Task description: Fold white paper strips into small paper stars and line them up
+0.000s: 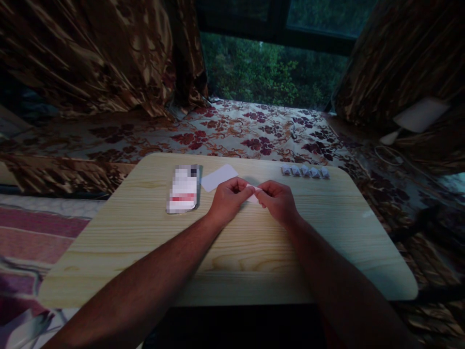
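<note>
My left hand (228,198) and my right hand (278,200) meet over the middle of a light wooden table (225,252). Both pinch a small white paper piece (253,190) between their fingertips, just above the tabletop. A blank white card (218,177) lies flat just behind my left hand. Left of it rests a pack with a white and red label (183,195). A row of several small folded white paper pieces (305,171) sits at the far right of the table.
Behind the table lies a floral red and cream cloth (254,131) below a window with green trees. Brown patterned curtains (90,53) hang on both sides. A white object and a cord (417,118) rest at the right. Striped bedding (36,237) lies left.
</note>
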Demonstrator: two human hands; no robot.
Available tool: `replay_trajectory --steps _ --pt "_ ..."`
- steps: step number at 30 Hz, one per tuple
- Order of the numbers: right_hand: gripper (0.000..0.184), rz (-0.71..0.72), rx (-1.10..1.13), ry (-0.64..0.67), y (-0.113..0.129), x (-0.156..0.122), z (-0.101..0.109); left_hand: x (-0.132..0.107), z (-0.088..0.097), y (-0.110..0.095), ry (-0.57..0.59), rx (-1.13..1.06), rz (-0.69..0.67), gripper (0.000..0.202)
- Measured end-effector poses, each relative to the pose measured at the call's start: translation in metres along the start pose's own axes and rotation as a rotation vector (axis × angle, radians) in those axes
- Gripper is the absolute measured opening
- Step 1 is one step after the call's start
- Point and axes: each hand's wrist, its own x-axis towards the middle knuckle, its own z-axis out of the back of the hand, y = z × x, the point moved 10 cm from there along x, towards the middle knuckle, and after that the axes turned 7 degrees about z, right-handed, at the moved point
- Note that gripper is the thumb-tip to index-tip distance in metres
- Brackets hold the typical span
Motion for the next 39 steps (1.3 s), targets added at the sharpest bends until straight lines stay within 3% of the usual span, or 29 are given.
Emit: replay_trajectory --steps 24,39 --pt "0.019 -0.037 0.055 0.015 -0.0034 -0.0006 -0.0020 -0.0011 0.0000 0.0004 -0.003 0.019 0.007 0.023" --pt "0.016 -0.031 0.030 -0.070 -0.0020 -0.0009 0.0054 -0.0013 -0.0013 -0.0004 0.007 0.016 0.017 0.024"
